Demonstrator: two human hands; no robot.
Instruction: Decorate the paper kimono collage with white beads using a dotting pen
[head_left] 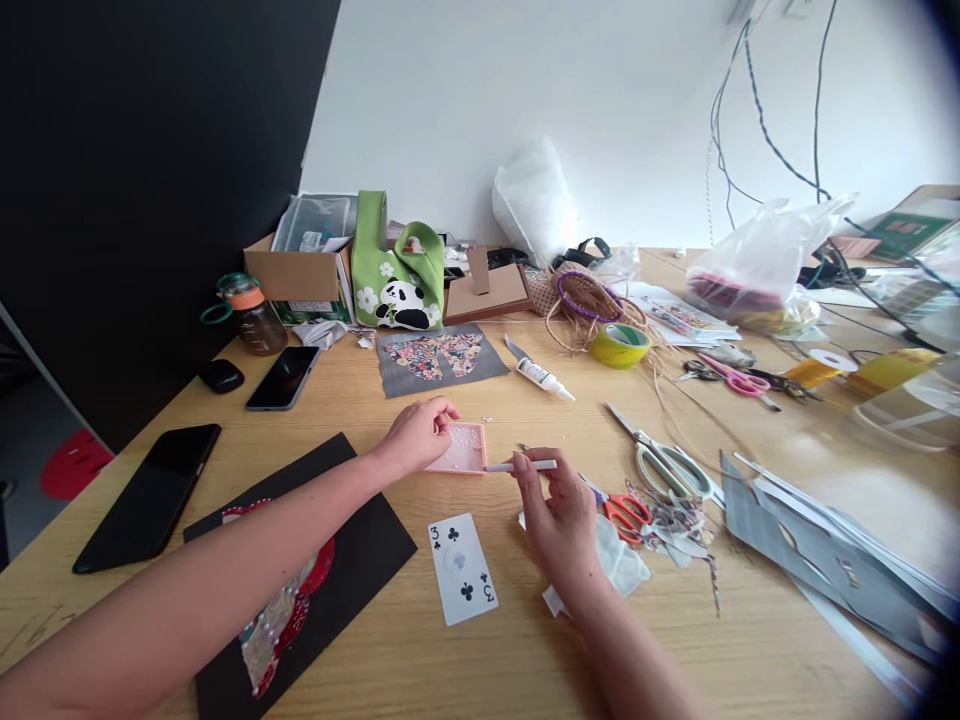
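Note:
My left hand (416, 437) is over the left side of a shallow pink tray (484, 447), its fingers curled together. What they grip, if anything, is hidden. Small pale beads (466, 440) lie scattered in the tray. In my right hand (559, 510) is a thin white pen-like stick (541, 465), held between thumb and fingers, its tip by the tray's lower right corner. Under my left forearm lies a black sheet (360, 545) bearing a red and silver beaded shape (281, 610), partly covered by the arm. A three of clubs playing card (463, 570) rests between my arms.
Orange-handled scissors (626, 515), fabric scraps (679, 525) and larger scissors (671, 465) lie right of my right hand. Behind the tray are a glue tube (540, 378) and a grey sheet with floral pattern (442, 360). Two phones (150, 495) and a bottle (255, 320) stand left.

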